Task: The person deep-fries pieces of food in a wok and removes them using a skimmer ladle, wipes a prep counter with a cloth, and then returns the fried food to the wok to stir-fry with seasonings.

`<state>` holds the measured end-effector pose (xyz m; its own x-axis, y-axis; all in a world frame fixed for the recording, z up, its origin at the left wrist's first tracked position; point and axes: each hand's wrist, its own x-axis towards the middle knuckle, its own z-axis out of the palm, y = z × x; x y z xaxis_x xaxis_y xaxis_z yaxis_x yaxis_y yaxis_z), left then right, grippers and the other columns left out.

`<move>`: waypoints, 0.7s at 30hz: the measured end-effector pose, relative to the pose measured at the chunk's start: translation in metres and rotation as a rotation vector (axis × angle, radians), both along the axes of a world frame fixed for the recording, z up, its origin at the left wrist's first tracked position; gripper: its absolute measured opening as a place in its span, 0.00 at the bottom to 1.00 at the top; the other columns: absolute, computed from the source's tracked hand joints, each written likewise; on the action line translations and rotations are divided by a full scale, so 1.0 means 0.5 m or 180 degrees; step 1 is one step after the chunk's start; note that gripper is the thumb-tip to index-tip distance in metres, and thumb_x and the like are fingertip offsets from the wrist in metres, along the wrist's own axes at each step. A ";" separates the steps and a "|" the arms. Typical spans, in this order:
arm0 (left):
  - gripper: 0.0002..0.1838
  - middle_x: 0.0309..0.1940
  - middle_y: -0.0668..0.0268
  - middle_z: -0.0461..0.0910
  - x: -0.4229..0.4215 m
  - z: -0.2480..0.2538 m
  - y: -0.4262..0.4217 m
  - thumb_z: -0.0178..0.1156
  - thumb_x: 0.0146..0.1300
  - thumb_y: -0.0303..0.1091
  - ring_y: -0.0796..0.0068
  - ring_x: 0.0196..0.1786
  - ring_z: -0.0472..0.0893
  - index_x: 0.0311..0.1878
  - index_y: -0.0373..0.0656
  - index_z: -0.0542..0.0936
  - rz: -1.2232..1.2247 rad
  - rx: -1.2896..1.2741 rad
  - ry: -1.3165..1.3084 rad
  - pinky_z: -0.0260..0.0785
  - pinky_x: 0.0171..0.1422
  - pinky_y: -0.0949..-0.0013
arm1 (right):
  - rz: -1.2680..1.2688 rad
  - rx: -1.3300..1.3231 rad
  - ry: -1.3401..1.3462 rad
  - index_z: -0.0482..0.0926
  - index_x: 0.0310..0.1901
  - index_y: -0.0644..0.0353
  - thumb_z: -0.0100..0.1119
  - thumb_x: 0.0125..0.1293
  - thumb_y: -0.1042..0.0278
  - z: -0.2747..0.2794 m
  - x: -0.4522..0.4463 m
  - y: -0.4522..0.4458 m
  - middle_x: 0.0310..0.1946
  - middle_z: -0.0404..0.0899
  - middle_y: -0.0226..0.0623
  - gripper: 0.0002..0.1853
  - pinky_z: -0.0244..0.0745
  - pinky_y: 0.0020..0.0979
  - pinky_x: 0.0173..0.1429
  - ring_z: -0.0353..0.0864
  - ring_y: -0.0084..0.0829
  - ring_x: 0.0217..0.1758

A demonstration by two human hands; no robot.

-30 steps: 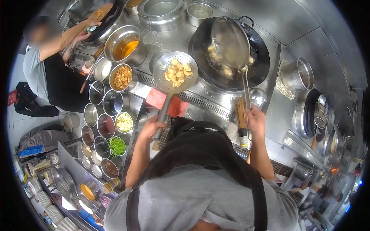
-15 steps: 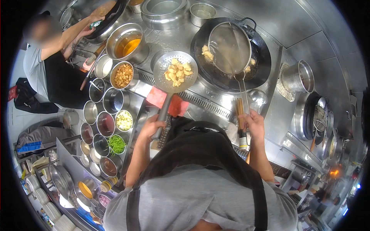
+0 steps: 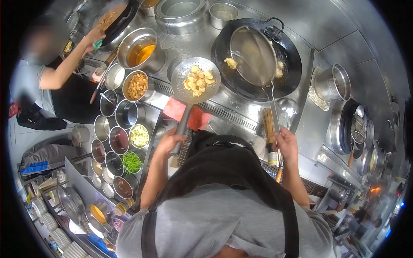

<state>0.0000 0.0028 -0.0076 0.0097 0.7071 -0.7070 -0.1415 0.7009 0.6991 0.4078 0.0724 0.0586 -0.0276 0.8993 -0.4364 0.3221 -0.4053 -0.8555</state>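
Note:
My left hand [image 3: 172, 142] is closed around the dark handle of a perforated skimmer [image 3: 180, 81]. Pale golden fried pieces [image 3: 199, 81] lie in its bowl, held level beside the wok. My right hand [image 3: 285, 142] grips the long wire handle of a fine mesh strainer [image 3: 254, 56]. The mesh sits over the black wok [image 3: 292, 71], hiding much of what is inside. A fried lump [image 3: 231, 63] shows at the strainer's left side, and more pieces [image 3: 279, 69] show in the wok at its right.
A pot of orange oil [image 3: 144, 53] and a tub of brown cubes [image 3: 137, 86] stand left. Several tins hold ingredients, including green strips [image 3: 130, 162]. A ladle [image 3: 288, 105] lies by the wok, a steel pot [image 3: 333, 84] stands right. A co-worker's arm [image 3: 71, 69] reaches toward another wok.
The mesh strainer has shifted slightly left in the wok, tilting a little, and the pieces around it have moved. My left hand keeps the skimmer still. The co-worker's arm has moved lower and left.

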 end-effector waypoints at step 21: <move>0.13 0.20 0.67 0.73 0.001 0.014 -0.012 0.60 0.48 0.29 0.78 0.17 0.72 0.38 0.36 0.74 0.0014 0.0165 0.0186 0.63 0.21 0.75 | -0.0435 0.0628 -0.0070 0.74 0.49 0.71 0.51 0.63 0.75 0.074 0.022 0.030 0.30 0.80 0.37 0.14 0.62 0.20 0.16 0.70 0.19 0.14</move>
<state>0.0003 -0.0030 -0.0008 -0.0337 0.7426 -0.6688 -0.1025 0.6631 0.7415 0.4189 0.0873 0.0955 0.1077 0.9620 -0.2510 0.2952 -0.2720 -0.9159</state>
